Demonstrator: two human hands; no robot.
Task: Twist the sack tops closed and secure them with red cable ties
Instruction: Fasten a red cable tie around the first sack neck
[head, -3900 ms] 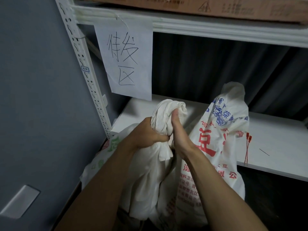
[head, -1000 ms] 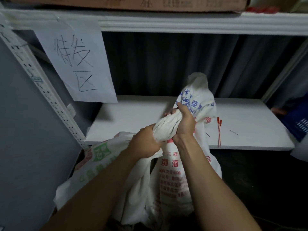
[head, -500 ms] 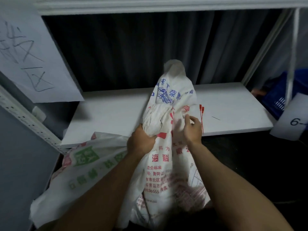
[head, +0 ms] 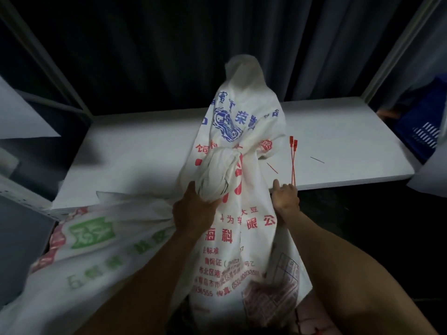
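Single head-worn wide-angle view, looking forward and down, close to the white shelf (head: 145, 153) at mid-frame; dark curtain (head: 145, 44) across the top.

Upright sack (head: 242, 131): white, blue emblem and blue characters near top, red characters below.
Lying sack (head: 101, 250): white, green logo block, red border print, pale green characters.
Cable ties (head: 293, 160): red.
Shelf board (head: 135, 153): white.
Curtain (head: 145, 56): dark grey, vertical folds.
Crate (head: 420, 131): blue, white stripes.
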